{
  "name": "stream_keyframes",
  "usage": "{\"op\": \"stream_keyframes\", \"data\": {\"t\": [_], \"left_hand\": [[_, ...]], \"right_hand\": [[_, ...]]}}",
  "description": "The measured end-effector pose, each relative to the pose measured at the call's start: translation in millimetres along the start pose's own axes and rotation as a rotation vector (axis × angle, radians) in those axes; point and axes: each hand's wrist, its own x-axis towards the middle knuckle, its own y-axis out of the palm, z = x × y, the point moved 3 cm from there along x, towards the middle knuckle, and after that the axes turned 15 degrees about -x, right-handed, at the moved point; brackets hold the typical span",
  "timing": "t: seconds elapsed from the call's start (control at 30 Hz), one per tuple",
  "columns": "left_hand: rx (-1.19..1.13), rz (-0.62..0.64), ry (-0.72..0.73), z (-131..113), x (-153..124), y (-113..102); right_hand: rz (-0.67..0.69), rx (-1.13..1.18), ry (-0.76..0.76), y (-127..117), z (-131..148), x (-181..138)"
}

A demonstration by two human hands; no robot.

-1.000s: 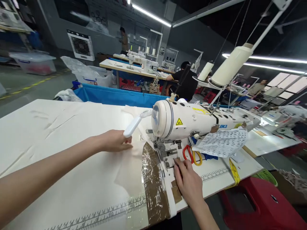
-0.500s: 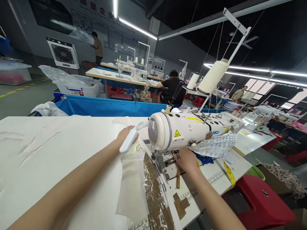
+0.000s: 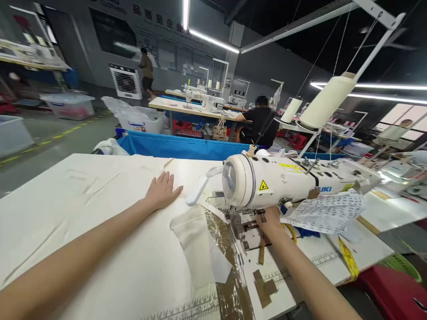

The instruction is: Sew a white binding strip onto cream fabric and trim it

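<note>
— Where is the small cloth piece [image 3: 196, 242] laid?
— Flat by the front edge of the counter [image 3: 302, 262], not yet under the sewing machine [image 3: 267, 182].
— And the hands?
— The right hand [image 3: 271, 221] is tucked under the machine; whether its fingers are apart or together cannot be told. The left hand [image 3: 162, 191] is pressed on the big cloth [image 3: 83, 209], fingers stretched flat, nothing gripped.

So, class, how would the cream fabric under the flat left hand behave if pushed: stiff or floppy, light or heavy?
Probably floppy: the cream fabric lies spread out with soft creases across it. Likely light for its size, since the left hand pins it with only flat, open fingers. Pushed, it may bunch into folds rather than slide whole.
</note>
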Motion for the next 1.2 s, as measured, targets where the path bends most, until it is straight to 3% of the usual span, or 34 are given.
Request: {"op": "stream_keyframes", "data": {"t": [0.13, 0.27, 0.4, 0.53, 0.67, 0.87, 1.07, 1.2], "left_hand": [[0.062, 0.052, -0.074, 11.5, -71.8, -13.1], [0.123, 0.153, -0.097, 5.0, -131.8, -17.9], [0.144, 0.197, -0.1, -5.4, -162.8, -24.7], [0.136, 0.194, -0.117, -11.6, -169.7, -31.9], [0.138, 0.161, -0.11, -13.1, -166.2, -32.7], [0.148, 0.081, -0.114, -10.5, -166.9, -26.7], [0.144, 0.068, -0.11, -13.4, -169.1, -26.9], [0.151, 0.071, -0.114, -15.7, -170.4, -30.7]], "right_hand": [[-0.01, 0.104, -0.031, -18.1, 8.4, -41.8], [-0.038, 0.332, -0.256, -38.1, 40.6, -91.8], [-0.13, 0.527, -0.388, -50.1, 80.0, -89.3], [-0.155, 0.524, -0.438, -51.3, 112.9, -56.4], [-0.148, 0.462, -0.428, -50.1, 128.1, -40.0], [-0.146, 0.383, -0.447, -51.0, 134.0, -38.6], [-0.123, 0.336, -0.468, -55.2, 132.0, -37.0], [-0.179, 0.278, -0.49, -59.7, 131.6, -39.6]]}}
